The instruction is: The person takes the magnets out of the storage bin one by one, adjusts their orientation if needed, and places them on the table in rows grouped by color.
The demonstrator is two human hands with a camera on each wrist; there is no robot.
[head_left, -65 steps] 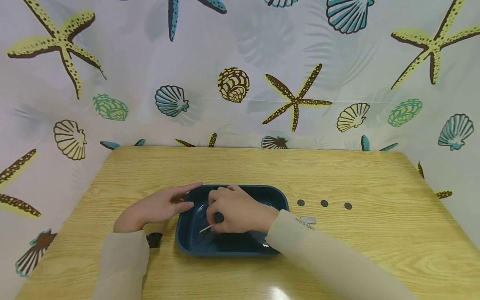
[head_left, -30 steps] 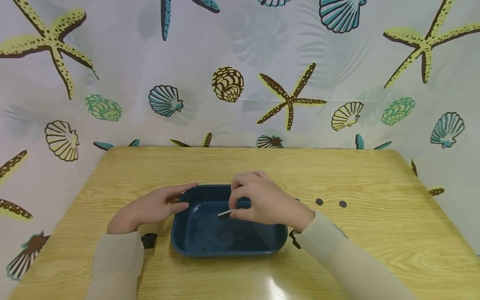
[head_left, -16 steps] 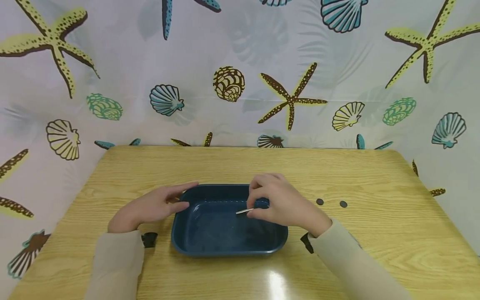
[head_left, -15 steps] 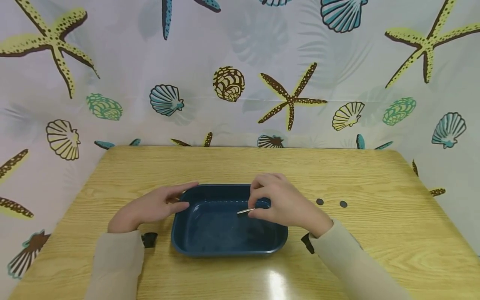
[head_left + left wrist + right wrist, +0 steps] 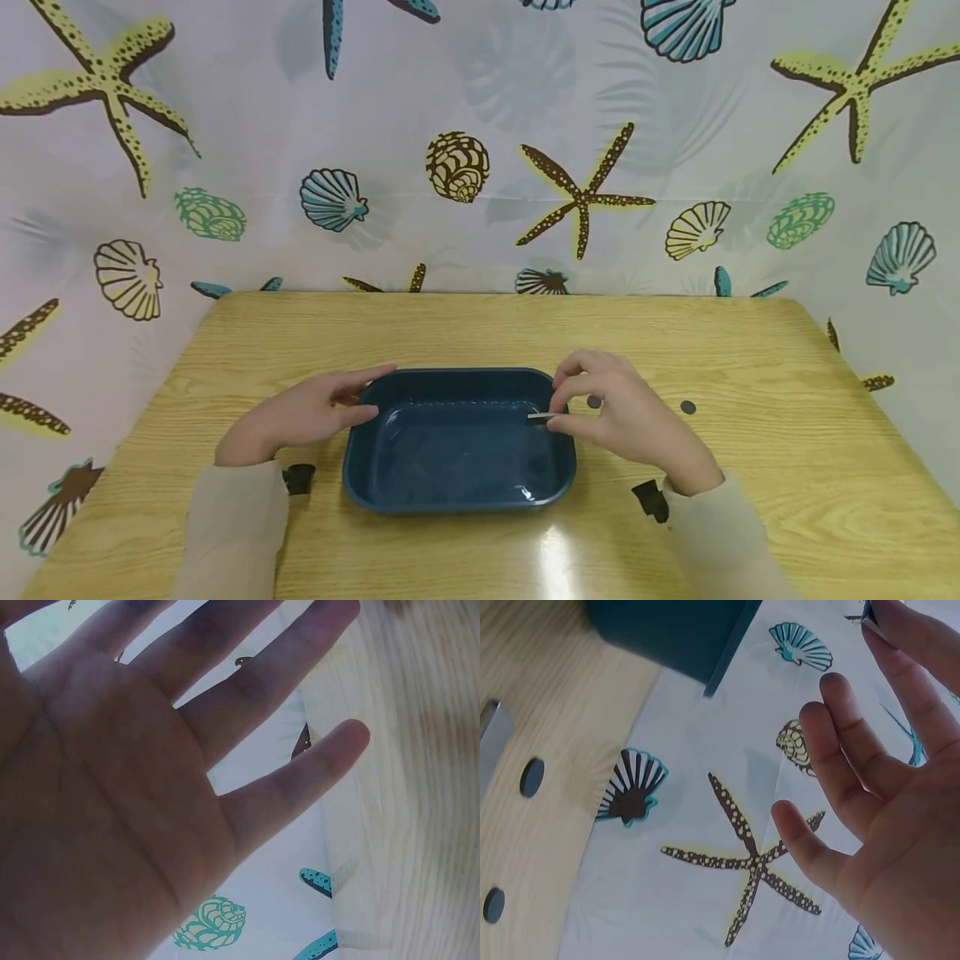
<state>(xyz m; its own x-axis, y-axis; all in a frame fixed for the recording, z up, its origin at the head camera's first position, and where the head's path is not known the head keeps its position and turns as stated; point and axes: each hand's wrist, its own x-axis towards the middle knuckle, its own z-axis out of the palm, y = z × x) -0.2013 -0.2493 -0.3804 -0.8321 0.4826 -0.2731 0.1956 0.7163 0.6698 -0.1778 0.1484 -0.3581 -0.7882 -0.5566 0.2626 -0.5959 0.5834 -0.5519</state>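
Note:
The dark blue rectangular tray (image 5: 457, 506) stands on the table, its inside bare. My left hand (image 5: 300, 417) lies at the tray's left rim, fingers and thumb straight; its fingers spread wide in the left wrist view. Over the tray's right end, my right hand (image 5: 618, 408) pinches a thin flat strip (image 5: 538, 416), light along its edge and dark below, between thumb and fingers. In the right wrist view the strip's tip (image 5: 870, 619) shows at the fingertips, while the other fingers of the right hand (image 5: 885, 802) are loosely bent.
Right of the tray lie small dark discs, one (image 5: 594, 402) beside the rim and another (image 5: 688, 407) farther right. The right wrist view shows a flat grey metal piece (image 5: 493, 739) near two discs. A patterned cloth (image 5: 480, 233) hangs behind the wooden table (image 5: 480, 329).
My right hand has moved right with the strip, from the tray's left-middle to above its right rim. My left hand has stayed at the left rim.

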